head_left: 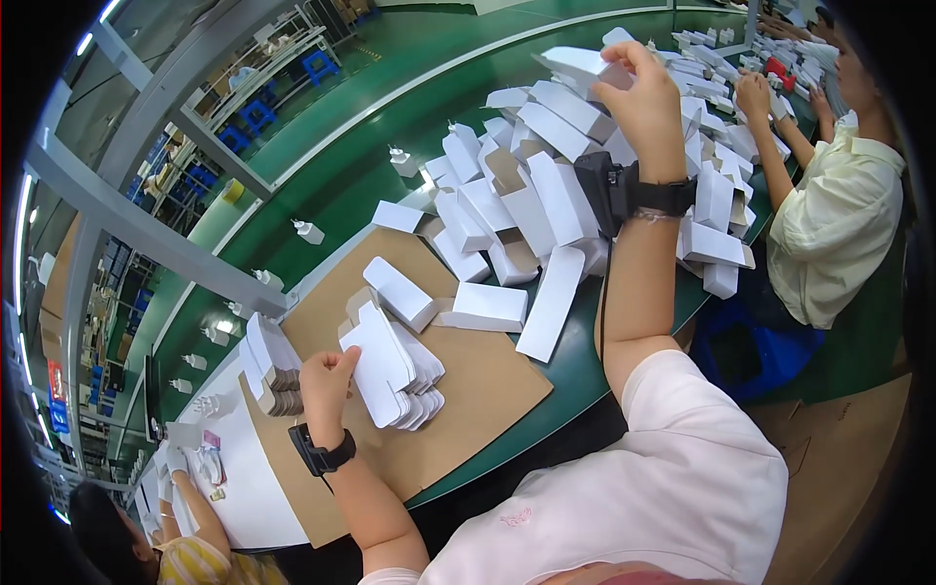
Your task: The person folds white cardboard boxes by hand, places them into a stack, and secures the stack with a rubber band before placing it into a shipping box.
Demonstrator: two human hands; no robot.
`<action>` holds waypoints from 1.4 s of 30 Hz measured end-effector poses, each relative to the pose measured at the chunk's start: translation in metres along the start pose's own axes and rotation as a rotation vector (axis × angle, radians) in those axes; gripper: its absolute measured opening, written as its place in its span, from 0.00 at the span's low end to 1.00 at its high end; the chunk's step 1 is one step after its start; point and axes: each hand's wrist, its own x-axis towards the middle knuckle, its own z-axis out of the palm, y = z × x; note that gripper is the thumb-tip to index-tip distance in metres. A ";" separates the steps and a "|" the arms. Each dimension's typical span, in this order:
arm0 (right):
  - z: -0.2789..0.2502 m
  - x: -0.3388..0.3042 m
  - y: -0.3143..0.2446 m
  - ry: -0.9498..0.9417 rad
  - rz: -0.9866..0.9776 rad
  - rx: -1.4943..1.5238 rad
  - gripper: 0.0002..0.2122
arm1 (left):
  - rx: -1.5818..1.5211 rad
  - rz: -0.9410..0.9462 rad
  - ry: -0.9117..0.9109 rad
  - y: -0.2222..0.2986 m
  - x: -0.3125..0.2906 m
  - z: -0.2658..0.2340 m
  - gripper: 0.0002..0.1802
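My right hand is raised over the far side of the table, thumb and fingers pinching a white carton. Below it spreads a large heap of folded white boxes, some with brown insides showing at their ends. My left hand is at the left edge of a stack of flat white cartons, its fingers curled and the thumb close to the top carton. Whether it grips a carton is hidden. Another bundle of flat cartons lies just left of this hand.
A brown cardboard sheet covers part of the green table. Beyond it runs a green conveyor with small white chargers on it. Co-workers sit at right and lower left. A grey metal frame rises at left.
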 end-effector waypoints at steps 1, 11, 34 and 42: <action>-0.003 0.001 0.004 -0.042 0.006 -0.018 0.15 | 0.000 0.005 -0.007 0.000 0.000 0.002 0.18; -0.012 -0.011 -0.028 -0.137 -0.014 0.139 0.12 | -0.052 -0.015 -0.002 -0.002 0.001 0.004 0.18; -0.020 -0.044 -0.095 -0.313 -0.442 0.557 0.10 | -0.326 0.065 -0.164 -0.001 -0.003 -0.019 0.09; -0.022 -0.041 -0.095 -0.226 -0.442 0.594 0.09 | -0.071 0.034 0.025 -0.003 0.001 -0.014 0.10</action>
